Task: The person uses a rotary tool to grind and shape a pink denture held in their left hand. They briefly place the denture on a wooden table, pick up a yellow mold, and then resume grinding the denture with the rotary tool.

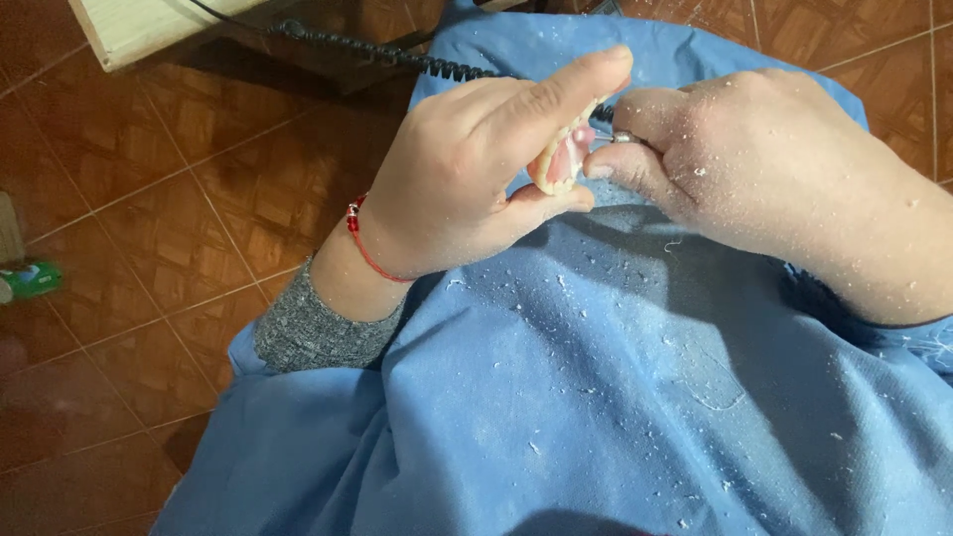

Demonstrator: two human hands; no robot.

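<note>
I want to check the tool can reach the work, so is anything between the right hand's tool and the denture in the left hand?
Nothing visible does. The left hand pinches the pink denture between thumb and fingers, and the right hand brings its metal tool tip right beside it, over the blue apron. Whether they touch cannot be told.

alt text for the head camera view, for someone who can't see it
Two bare hands work over a lap covered in blue cloth: the left hand pinches a pink-and-white denture, while the dust-speckled right hand presses a small metal-tipped tool against it. A coiled black cord crosses the brown tiled floor behind.
</note>
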